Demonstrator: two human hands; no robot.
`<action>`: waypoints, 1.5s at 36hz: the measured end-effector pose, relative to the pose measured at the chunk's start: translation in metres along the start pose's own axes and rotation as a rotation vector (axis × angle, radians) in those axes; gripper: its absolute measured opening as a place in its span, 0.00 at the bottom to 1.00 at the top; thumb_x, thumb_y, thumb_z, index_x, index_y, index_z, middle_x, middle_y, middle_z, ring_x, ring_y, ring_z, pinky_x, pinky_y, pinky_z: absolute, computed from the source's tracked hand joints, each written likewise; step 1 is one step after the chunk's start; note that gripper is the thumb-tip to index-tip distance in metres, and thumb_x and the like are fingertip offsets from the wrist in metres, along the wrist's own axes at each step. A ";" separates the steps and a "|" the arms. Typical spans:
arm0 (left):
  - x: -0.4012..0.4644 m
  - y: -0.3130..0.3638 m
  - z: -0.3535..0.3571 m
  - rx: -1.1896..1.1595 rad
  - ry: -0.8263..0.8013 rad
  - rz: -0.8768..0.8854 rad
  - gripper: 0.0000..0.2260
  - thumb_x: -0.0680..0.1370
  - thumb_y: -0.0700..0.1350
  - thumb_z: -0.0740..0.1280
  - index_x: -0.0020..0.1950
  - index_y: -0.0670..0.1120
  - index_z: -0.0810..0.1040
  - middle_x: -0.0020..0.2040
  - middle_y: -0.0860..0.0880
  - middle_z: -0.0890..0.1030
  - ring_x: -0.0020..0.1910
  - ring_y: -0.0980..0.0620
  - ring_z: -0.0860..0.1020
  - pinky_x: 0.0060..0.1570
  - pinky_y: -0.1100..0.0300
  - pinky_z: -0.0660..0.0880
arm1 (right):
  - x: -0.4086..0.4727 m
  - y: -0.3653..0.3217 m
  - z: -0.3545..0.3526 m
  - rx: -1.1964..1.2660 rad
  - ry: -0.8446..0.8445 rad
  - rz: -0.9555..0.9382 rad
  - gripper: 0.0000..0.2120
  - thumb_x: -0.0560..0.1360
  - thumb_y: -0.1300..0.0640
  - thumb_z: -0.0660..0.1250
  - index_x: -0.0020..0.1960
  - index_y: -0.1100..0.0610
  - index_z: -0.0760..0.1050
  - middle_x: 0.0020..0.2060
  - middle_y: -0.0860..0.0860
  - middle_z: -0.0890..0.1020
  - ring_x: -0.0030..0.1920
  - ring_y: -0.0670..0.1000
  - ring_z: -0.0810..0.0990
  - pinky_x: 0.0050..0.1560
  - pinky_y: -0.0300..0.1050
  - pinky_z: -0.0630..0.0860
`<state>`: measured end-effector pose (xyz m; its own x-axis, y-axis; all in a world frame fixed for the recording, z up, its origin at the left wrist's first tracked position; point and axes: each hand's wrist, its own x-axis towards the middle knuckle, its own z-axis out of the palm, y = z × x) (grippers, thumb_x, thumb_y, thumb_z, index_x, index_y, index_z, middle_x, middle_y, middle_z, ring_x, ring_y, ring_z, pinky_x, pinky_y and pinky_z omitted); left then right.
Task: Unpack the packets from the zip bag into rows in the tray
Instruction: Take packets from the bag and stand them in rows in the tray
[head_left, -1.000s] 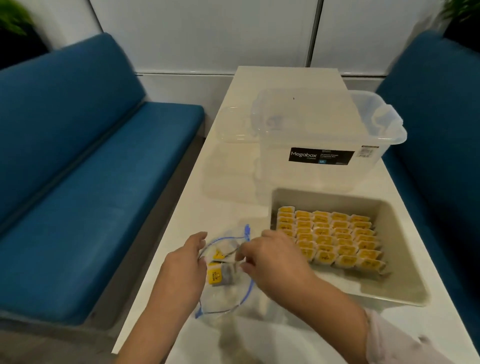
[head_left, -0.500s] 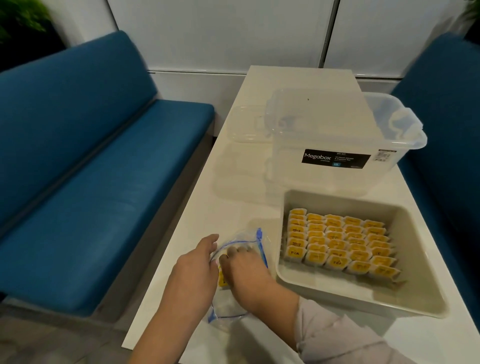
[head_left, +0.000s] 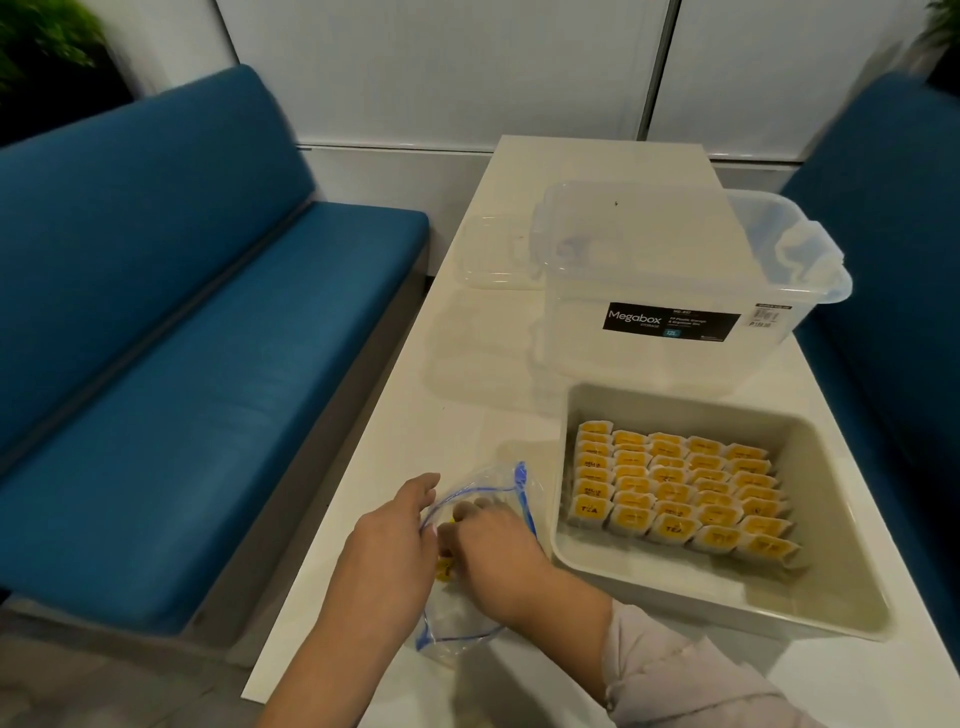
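Here the packets (head_left: 445, 564) that are not yet unpacked lie inside the zip bag (head_left: 467, 618), on the worktop (head_left: 415, 447) just beside the left wall of the tray (head_left: 831, 519). Only a little yellow shows between the hands, so I cannot tell how many remain. I judge each packet to be very light, flat and a bit slippery in its paper wrap; a pinch at the edge with thumb and two fingers should be enough, and hard pressing may crumple it.

The bag is soft, clear film with a blue zip line, and it collapses easily, so its mouth must be held open. The left hand (head_left: 387, 551) rests on the near rim of the mouth; whether it grips the film I cannot tell. The right hand (head_left: 493, 545) is inside the bag with curled fingers, and I cannot tell if it already holds a packet.

In the tray, the packed rows (head_left: 680, 493) stand tidy in overlapping lines, with free floor on the near side. Behind the tray stands a clear storage box (head_left: 675, 291).
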<state>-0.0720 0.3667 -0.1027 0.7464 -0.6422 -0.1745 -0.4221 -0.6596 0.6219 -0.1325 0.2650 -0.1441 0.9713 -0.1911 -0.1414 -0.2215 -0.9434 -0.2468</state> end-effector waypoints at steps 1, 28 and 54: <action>0.000 0.000 0.000 0.001 0.002 0.004 0.21 0.78 0.39 0.61 0.69 0.53 0.67 0.64 0.53 0.76 0.61 0.53 0.76 0.62 0.57 0.72 | 0.000 0.000 -0.001 0.028 -0.006 0.002 0.10 0.78 0.59 0.60 0.57 0.58 0.77 0.49 0.57 0.76 0.51 0.57 0.74 0.53 0.50 0.70; -0.014 0.020 -0.019 -0.409 0.119 0.145 0.14 0.68 0.57 0.68 0.53 0.57 0.78 0.45 0.61 0.82 0.46 0.63 0.79 0.46 0.69 0.75 | -0.038 0.025 -0.071 0.963 0.319 0.265 0.12 0.74 0.61 0.68 0.37 0.47 0.73 0.30 0.44 0.78 0.31 0.42 0.72 0.36 0.41 0.70; -0.010 0.029 -0.008 -0.662 0.025 0.134 0.05 0.73 0.44 0.71 0.47 0.52 0.81 0.40 0.56 0.84 0.40 0.58 0.82 0.39 0.71 0.75 | -0.047 0.033 -0.088 0.992 0.373 0.239 0.06 0.75 0.57 0.69 0.41 0.49 0.79 0.33 0.47 0.82 0.33 0.39 0.77 0.36 0.35 0.72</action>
<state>-0.0873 0.3576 -0.0768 0.7245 -0.6875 -0.0506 -0.1134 -0.1913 0.9750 -0.1783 0.2190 -0.0608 0.8216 -0.5693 -0.0302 -0.2170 -0.2633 -0.9400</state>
